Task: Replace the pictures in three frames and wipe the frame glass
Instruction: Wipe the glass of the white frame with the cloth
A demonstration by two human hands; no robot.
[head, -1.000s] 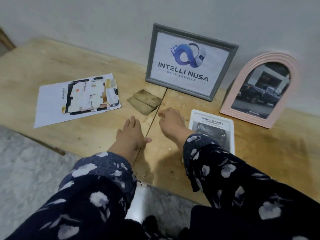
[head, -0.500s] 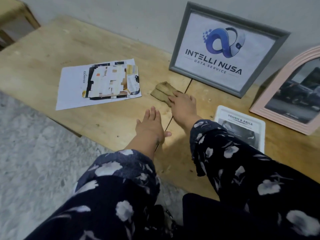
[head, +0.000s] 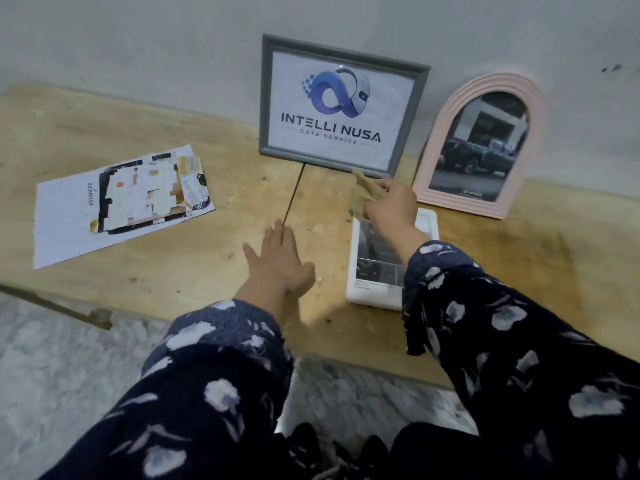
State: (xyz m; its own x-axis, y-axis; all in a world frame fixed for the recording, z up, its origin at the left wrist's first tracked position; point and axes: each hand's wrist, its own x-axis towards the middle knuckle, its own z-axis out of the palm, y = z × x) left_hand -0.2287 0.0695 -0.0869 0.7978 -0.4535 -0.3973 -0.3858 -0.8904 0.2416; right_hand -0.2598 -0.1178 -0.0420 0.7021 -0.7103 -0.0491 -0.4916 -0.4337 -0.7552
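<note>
Two bare hands reach over a wide wooden tabletop [head: 104, 133] that runs from the left edge of the view to the right and ends at a pale wall [head: 138, 36] at the back; its near edge crosses the lower middle, with speckled grey floor [head: 52, 375] below it. The left half of the wood is mostly open, holding only a loose printed sheet [head: 121, 202] lying flat and tilted, well apart from the hands. A dark seam in the wood runs from the back toward the near edge, in the middle. Against the wall stands a grey rectangular frame [head: 341, 109] showing a blue logo and the words "INTELLI NUSA DATA SERVICE". Just to its right leans a pink arched frame [head: 481, 143] with a picture of a dark vehicle. In front of these, near the table's front edge, a white frame [head: 377, 268] lies flat, face up, partly covered by the right forearm in a dark floral sleeve [head: 502, 323]. The left hand [head: 277, 261] rests palm down on bare wood beside the seam, fingers spread flat, holding nothing. The right hand [head: 391, 209] is lifted above the top end of the white frame, fingers pinched around a tan cloth [head: 363, 188], which sticks up toward the lower right corner of the grey frame.
</note>
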